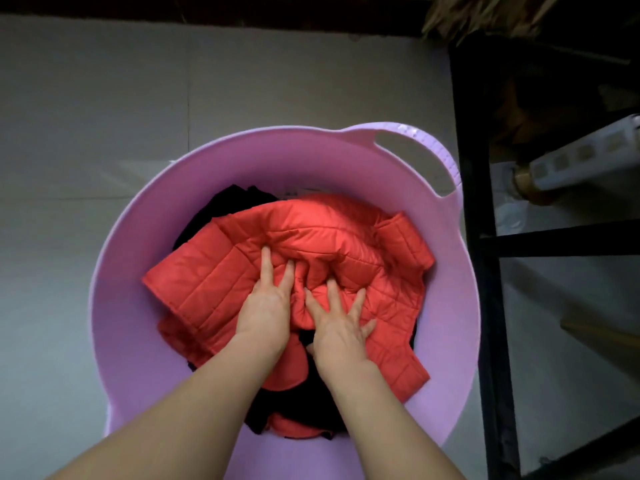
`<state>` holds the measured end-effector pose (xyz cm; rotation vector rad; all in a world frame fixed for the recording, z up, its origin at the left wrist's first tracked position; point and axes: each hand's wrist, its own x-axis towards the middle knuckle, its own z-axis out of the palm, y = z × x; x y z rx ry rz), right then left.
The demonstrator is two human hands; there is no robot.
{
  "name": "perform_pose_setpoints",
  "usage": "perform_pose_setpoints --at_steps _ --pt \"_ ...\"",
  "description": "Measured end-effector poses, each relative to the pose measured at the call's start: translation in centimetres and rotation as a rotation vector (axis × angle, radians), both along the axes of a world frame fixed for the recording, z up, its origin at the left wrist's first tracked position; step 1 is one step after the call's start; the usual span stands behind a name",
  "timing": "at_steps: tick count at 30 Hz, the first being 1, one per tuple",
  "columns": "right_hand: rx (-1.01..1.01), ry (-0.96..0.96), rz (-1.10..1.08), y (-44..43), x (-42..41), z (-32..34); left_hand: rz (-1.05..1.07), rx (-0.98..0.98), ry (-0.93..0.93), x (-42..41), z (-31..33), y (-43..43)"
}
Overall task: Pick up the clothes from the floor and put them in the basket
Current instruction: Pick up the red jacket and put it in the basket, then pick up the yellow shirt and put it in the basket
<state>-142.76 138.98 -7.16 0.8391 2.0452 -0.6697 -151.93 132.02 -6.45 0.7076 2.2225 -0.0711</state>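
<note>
a round lilac basket fills the middle of the frame, standing on a pale grey floor. a red quilted jacket lies bunched inside it, on top of black clothes that show at the upper left of the pile and along its lower edge. both hands reach in from the bottom of the frame and press down on the jacket near its middle. the left hand lies palm down with its fingers straight and slightly apart, the tips sinking into a fold. the right hand, just beside it, is flat with its fingers spread wide; neither hand is curled round the cloth. the jacket's right edge comes close to the basket's inner wall, while on the left a broad band of bare lilac wall separates cloth from rim. the basket's looped handle at the upper right sits just beside the upright of a black metal rack that runs down the right side of the frame. bare floor lies open to the left of the basket and above it.
</note>
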Motion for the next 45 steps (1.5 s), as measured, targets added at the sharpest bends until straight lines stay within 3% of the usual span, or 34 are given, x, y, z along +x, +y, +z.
perform_pose_setpoints --at_steps 4,11,15,21,27,31,36,45 --pt "-0.033 -0.027 -0.041 0.9 -1.0 -0.9 0.003 0.023 -0.048 -0.9 -1.4 0.1" --pt "0.084 0.080 -0.008 0.3 -0.8 6.6 0.056 0.194 -0.038 -0.6 3.4 -2.6" --pt "0.152 0.193 0.045 -0.2 -1.7 15.2 0.065 0.243 0.046 -1.3 11.0 -5.3" --pt "0.275 0.424 0.168 -2.3 -3.4 30.4 0.009 0.298 0.273 -2.1 27.3 -7.7" --pt "0.383 0.736 0.313 -6.9 -2.7 44.6 0.023 0.395 0.609 -0.1 42.5 -11.4" --pt "0.397 0.845 0.444 -11.1 -1.0 52.0 0.163 0.344 0.755 3.0 50.1 -16.5" --pt "0.281 1.019 0.787 -20.9 1.9 60.5 0.446 0.223 0.850 10.6 57.5 -27.9" --pt "0.015 1.130 1.222 -41.2 8.3 66.3 0.938 -0.024 0.990 24.3 63.8 -45.9"
